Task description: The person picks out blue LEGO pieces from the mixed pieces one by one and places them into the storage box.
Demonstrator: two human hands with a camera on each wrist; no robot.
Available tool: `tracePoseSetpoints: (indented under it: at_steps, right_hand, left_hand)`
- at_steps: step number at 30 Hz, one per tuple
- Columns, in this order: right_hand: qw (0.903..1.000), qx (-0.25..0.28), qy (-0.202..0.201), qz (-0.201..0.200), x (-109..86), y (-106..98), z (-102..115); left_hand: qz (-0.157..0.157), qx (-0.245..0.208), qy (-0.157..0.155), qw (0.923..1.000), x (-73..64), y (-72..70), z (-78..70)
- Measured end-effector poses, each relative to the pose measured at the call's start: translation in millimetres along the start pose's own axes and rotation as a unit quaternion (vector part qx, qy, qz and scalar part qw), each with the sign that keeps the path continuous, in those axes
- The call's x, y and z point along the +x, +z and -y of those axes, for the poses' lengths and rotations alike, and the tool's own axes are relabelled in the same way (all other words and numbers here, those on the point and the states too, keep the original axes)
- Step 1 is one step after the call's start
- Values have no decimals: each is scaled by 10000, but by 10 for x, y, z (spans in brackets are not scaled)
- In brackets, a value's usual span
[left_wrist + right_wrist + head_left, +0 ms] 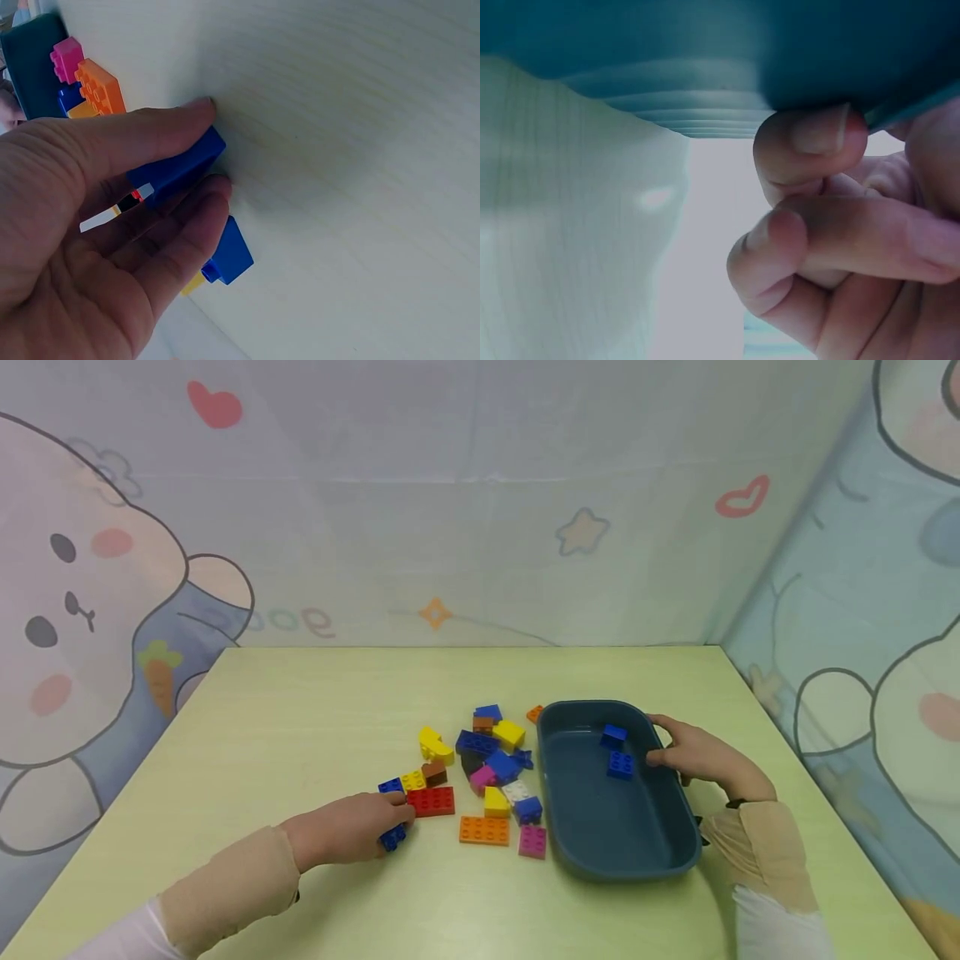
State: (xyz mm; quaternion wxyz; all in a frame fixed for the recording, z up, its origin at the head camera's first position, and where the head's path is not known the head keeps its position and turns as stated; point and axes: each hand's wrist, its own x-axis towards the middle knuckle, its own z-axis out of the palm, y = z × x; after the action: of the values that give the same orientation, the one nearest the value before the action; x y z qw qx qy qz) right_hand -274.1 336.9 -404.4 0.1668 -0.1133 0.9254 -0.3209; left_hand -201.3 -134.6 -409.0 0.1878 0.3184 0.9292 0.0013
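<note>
My left hand [348, 828] pinches a dark blue toy brick [180, 169] between thumb and fingers, low over the table. Another blue brick [234, 253] lies just beyond those fingers, beside a yellow brick [413, 780]. Close to the left fingertips is a long red brick [432, 802]. On the right side, my right hand [705, 756] grips the wall of a dark teal plastic bin [615, 839], thumb over the rim and fingers curled against the outside. Two blue bricks [620, 765] lie inside the bin.
A loose pile of mixed bricks sits left of the bin, with an orange brick [483, 831] and a pink brick [532, 842] at its front. A curved yellow brick [435, 746] lies at its back left. A patterned cloth [480, 527] hangs behind the pale table [315, 710].
</note>
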Motion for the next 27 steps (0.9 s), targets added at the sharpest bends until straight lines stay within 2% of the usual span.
tracePoseSetpoints:
  at_steps: [10, 15, 21, 24, 27]
  right_hand:
    - [10000, -68, 11, 37, -5, -30, 13]
    - [9999, 96, 100, 95, -19, -71, 24]
    - [9995, 212, -98, 210, -92, -104, 44]
    - [9993, 207, -192, 253, -146, -105, 42]
    - [9991, 222, -242, 253, -181, -122, 44]
  left_hand:
    - [16, -22, -34, 10000, 14, -35, -7]
    - [45, -27, -6, 10000, 10, -58, -13]
    - [180, -65, 115, 9998, 40, -131, -64]
    - [161, -86, 203, 9996, 76, -211, -107]
    - [0, -66, 309, 9995, 104, -372, -148]
